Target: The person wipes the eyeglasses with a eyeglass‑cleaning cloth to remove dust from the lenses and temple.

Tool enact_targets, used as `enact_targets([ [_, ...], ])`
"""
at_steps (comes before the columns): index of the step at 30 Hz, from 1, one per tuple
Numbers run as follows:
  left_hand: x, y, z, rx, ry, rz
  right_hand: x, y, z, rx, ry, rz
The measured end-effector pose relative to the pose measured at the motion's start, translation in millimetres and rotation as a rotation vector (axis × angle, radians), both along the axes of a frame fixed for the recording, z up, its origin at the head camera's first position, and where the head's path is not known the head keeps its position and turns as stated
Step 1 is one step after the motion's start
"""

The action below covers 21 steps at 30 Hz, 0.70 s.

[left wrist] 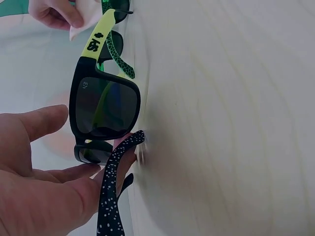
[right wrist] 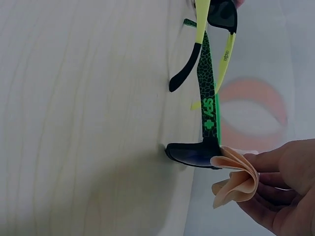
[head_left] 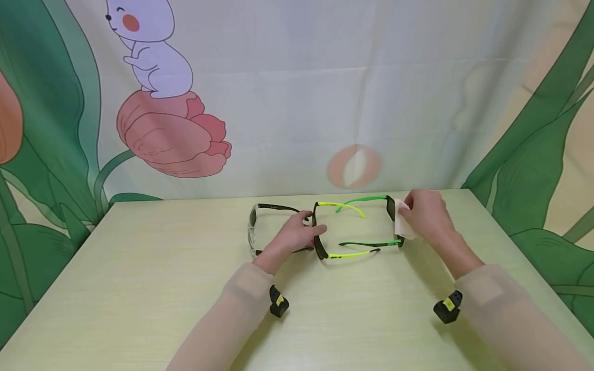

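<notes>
A person's right hand pinches a folded, pale peach cloth against the front of sunglasses with a black front and green temples, at the right of a row on the pale wood-grain table. The left hand has its thumb spread wide from the fingers, beside sunglasses with a black front and neon-yellow temples in the middle; whether it touches them cannot be told for certain. At the left stand sunglasses with a clear frame and dark temples.

All three pairs have their temples unfolded. The green temples point left, their tips reaching between the yellow ones, which point right.

Only the head view shows the clear front; the left wrist view instead brings out white speckles on a dark temple, passing in front of the left fingers. There the left thumb stands just beside the rim of the black front. The right wrist view shows the cloth's layered folds between thumb and fingers, and a black crackle pattern over the green temple.

On that temple, bright green lettering reads "SPY", next to a cross. In the left wrist view, black lettering on the yellow temple also appears to read "SPY", with a cross; the tiny white marking on the lens is too small to read.
</notes>
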<state>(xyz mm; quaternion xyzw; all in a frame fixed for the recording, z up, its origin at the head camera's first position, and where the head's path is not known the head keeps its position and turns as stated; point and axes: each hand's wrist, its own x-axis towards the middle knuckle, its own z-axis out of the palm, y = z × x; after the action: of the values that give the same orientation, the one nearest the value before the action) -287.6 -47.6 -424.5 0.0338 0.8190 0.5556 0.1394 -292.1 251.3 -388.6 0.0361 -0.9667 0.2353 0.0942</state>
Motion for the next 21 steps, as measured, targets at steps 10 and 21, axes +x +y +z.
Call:
enact_targets([
  [10, 1.2, 3.0, 0.4, -0.034, 0.019, 0.011, -2.8, -2.1, -9.4, 0.021, -0.049, 0.01],
  [21, 1.7, 7.7, -1.3, -0.139, 0.12, 0.037, -1.7, 4.0, -9.7, -0.008, -0.044, 0.005],
])
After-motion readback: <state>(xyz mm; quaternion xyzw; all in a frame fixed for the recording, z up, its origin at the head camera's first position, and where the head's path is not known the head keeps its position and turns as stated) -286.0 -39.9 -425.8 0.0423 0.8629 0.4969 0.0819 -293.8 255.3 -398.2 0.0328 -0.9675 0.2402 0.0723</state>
